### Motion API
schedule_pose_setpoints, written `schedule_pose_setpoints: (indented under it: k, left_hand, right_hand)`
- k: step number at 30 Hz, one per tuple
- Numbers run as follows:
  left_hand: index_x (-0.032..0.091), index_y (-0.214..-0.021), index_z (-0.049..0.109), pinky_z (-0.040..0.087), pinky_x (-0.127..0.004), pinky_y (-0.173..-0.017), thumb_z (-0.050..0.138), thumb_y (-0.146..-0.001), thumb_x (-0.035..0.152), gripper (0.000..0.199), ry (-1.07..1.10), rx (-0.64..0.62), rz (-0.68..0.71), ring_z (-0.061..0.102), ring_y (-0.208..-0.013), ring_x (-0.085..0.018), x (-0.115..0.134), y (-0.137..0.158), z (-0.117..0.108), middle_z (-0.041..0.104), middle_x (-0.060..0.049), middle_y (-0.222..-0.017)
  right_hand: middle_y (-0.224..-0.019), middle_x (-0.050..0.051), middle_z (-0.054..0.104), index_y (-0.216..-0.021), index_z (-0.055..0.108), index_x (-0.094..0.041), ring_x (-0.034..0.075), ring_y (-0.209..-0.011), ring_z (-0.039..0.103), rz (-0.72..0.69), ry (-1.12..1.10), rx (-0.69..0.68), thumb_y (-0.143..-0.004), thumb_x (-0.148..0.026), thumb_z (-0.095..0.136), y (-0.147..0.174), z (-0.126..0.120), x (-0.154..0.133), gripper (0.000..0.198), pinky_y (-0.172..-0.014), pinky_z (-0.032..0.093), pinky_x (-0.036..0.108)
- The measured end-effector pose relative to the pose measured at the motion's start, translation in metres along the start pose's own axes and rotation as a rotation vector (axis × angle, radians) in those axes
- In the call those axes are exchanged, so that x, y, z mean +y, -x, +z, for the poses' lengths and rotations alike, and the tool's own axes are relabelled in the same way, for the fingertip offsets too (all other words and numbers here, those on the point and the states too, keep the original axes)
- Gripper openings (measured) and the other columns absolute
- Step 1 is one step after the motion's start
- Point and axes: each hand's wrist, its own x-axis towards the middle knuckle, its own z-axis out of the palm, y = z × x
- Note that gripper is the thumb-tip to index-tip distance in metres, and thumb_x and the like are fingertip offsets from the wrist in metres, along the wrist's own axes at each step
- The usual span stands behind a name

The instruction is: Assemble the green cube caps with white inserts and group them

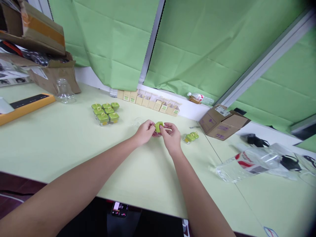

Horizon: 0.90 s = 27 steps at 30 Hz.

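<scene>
Green curtains [209, 42] hung behind a pale green table [61, 144] that filled most of the view. Both forearms reached forward to the middle of the table, where the left hand [144, 132] and the right hand [171, 136] met. Between them was a small green cap [158, 126], pinched by the fingers of both hands from either side and held just above the tabletop. Whether anything else lay beneath the cap could not be told. At ten o'clock from the hands stood a cluster of small green-capped jars [106, 113], well apart from them. At three o'clock, near the right hand, lay a few loose green pieces [191, 136]. At twelve o'clock, along the back edge under the curtains, ran a row of small open paper boxes [148, 100], with a plastic bottle [199, 98] lying on its side beyond the row's right end. A brown cardboard box [221, 123] sat at two o'clock. A clear plastic bag [249, 163] lay at four o'clock. A glass jar [63, 90] stood at ten o'clock, far left, beside an orange tray [24, 107] and torn cardboard cartons [41, 42].
</scene>
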Motion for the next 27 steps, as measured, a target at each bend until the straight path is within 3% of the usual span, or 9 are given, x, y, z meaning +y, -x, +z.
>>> schedule_pose_setpoints:
  k: [4, 10, 17, 21, 24, 27]
  left_hand:
    - [0.019, -0.085, 0.050, 0.052, -0.028, -0.059, 0.051, -0.088, 0.021, 0.004, -0.069, -0.041, 0.011, 0.064, -0.058, -0.013, 0.001, 0.001, -0.002, 0.062, 0.001, -0.067]
    - [0.019, -0.084, 0.050, 0.048, -0.025, -0.052, 0.053, -0.089, 0.022, 0.007, -0.039, -0.089, -0.063, 0.057, -0.047, -0.011, 0.010, 0.001, -0.003, 0.059, 0.002, -0.058]
    - [0.017, -0.082, 0.054, 0.048, -0.026, -0.052, 0.054, -0.089, 0.025, 0.010, 0.043, -0.101, -0.149, 0.057, -0.048, -0.012, 0.016, 0.001, -0.004, 0.059, 0.001, -0.059]
    - [0.017, -0.094, 0.064, 0.051, -0.028, -0.058, 0.059, -0.085, 0.031, 0.017, 0.213, -0.129, -0.218, 0.063, -0.064, -0.014, 0.017, 0.003, -0.006, 0.066, -0.005, -0.081]
    - [0.017, -0.101, 0.069, 0.050, -0.026, -0.062, 0.065, -0.083, 0.044, 0.033, 0.338, -0.218, -0.281, 0.064, -0.076, -0.015, 0.019, 0.006, -0.005, 0.068, -0.009, -0.097]
    - [0.017, -0.103, 0.072, 0.047, -0.025, -0.064, 0.070, -0.079, 0.049, 0.040, 0.347, -0.225, -0.300, 0.064, -0.078, -0.015, 0.021, 0.007, -0.003, 0.069, -0.010, -0.098]
  right_hand:
    - [-0.093, 0.005, 0.069, -0.094, 0.068, -0.018, 0.015, -0.077, 0.063, 0.134, -0.214, -0.276, -0.072, -0.048, 0.077, -0.003, -0.006, -0.002, 0.038, -0.075, 0.055, 0.031]
    - [-0.091, 0.004, 0.069, -0.088, 0.069, -0.020, 0.016, -0.079, 0.062, 0.207, -0.317, -0.405, -0.071, -0.045, 0.079, 0.001, -0.010, -0.013, 0.033, -0.079, 0.054, 0.032]
    - [-0.086, 0.002, 0.067, -0.084, 0.068, -0.020, 0.015, -0.074, 0.060, 0.204, -0.376, -0.382, -0.068, -0.041, 0.081, 0.003, -0.008, -0.018, 0.029, -0.076, 0.054, 0.032]
    - [-0.085, 0.000, 0.066, -0.086, 0.065, -0.021, 0.013, -0.073, 0.061, 0.203, -0.428, -0.373, -0.068, -0.038, 0.081, 0.005, -0.005, -0.017, 0.029, -0.074, 0.055, 0.030]
    - [-0.081, -0.003, 0.064, -0.083, 0.056, -0.022, 0.012, -0.069, 0.061, 0.203, -0.423, -0.280, -0.064, -0.038, 0.083, 0.005, -0.002, -0.016, 0.037, -0.070, 0.055, 0.029]
    - [-0.075, -0.005, 0.060, -0.081, 0.049, -0.022, 0.011, -0.059, 0.058, 0.235, -0.320, -0.187, -0.062, -0.044, 0.083, 0.000, -0.004, -0.015, 0.045, -0.057, 0.051, 0.026]
